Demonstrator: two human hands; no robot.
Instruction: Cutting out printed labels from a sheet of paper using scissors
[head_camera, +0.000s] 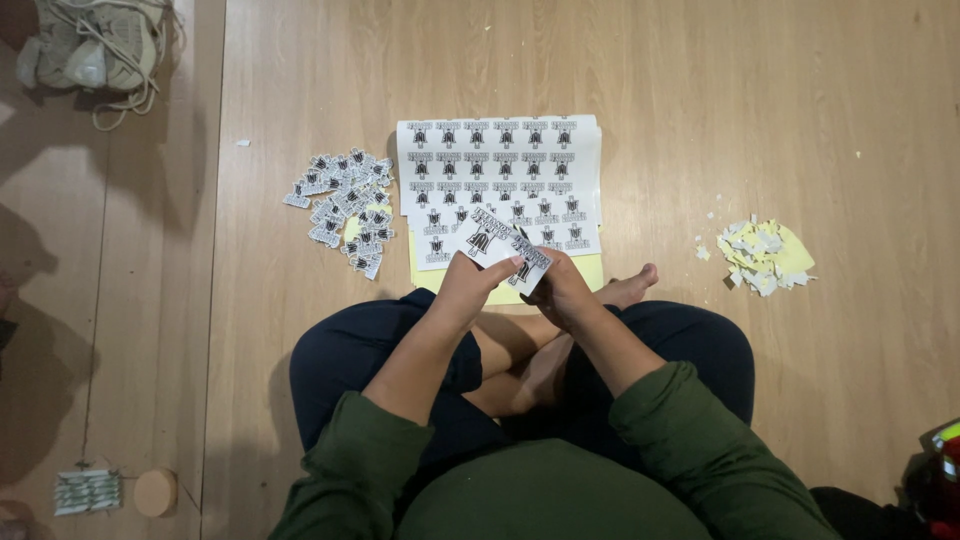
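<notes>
I sit cross-legged on a wooden floor. My left hand (470, 285) pinches a small strip of white stickers (505, 243) with black figures printed on them. My right hand (562, 290) grips the strip's right end; what else it holds is hidden. Just beyond the hands lies a white sheet of printed stickers (500, 170) in rows, on top of yellow backing paper (590, 268). To the left of the sheet sits a pile of cut single stickers (345, 205).
A heap of white and yellow paper scraps (765, 255) lies at the right. Pale sneakers (95, 50) sit at the top left. A round wooden object (155, 492) and a striped packet (87, 491) are at the bottom left. A red item (940, 480) shows at the bottom right edge.
</notes>
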